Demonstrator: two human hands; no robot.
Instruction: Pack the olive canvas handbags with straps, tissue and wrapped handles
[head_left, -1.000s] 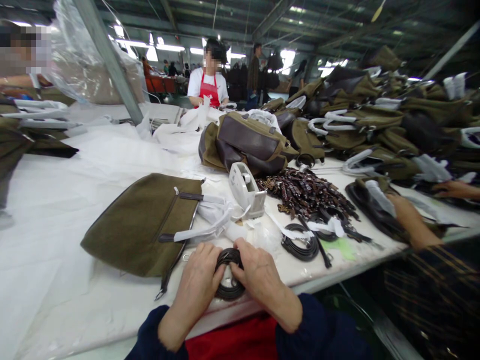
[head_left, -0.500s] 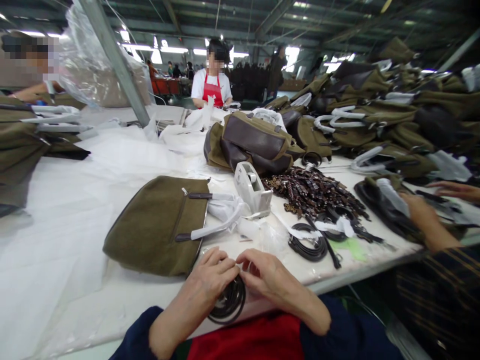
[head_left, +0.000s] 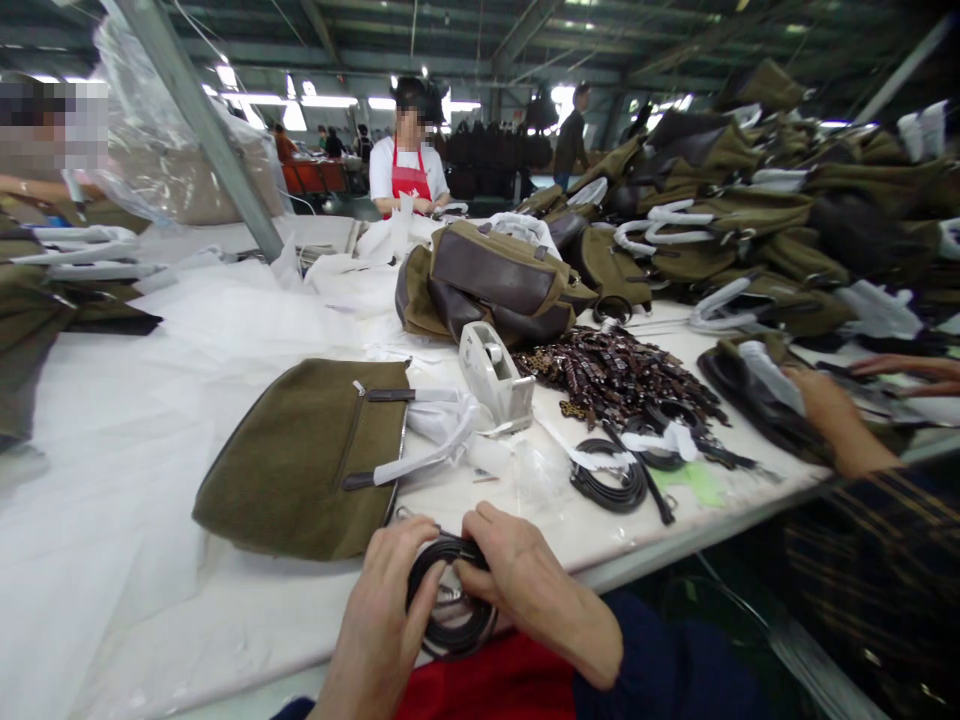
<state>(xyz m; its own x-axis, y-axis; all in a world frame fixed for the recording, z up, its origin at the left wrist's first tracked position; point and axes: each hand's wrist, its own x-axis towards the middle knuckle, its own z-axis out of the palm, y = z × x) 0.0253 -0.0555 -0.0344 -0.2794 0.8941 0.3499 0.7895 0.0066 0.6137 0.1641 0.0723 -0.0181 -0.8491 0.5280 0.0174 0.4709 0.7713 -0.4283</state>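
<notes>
A coiled black strap (head_left: 459,635) with a metal clasp in its middle is at the table's front edge. My left hand (head_left: 390,590) grips the coil's left side, thumb inside the ring. On the right side my right hand (head_left: 521,575) pinches the coil, its thumb also in the opening. Just beyond lies an olive bag (head_left: 292,460) with white-wrapped handles (head_left: 431,455). A white tape dispenser (head_left: 495,380) stands behind the handles.
Dark patterned straps (head_left: 622,370) are heaped right of the dispenser, near another coiled strap (head_left: 611,487). Olive bags (head_left: 727,220) pile up at the back right. A co-worker's hand (head_left: 832,410) touches a bag at right. White sheets (head_left: 247,300) cover the left.
My hands have moved apart and now hold the coil from both sides, its ring more exposed. The view has shifted slightly, and the distant person in dark clothes has moved.
</notes>
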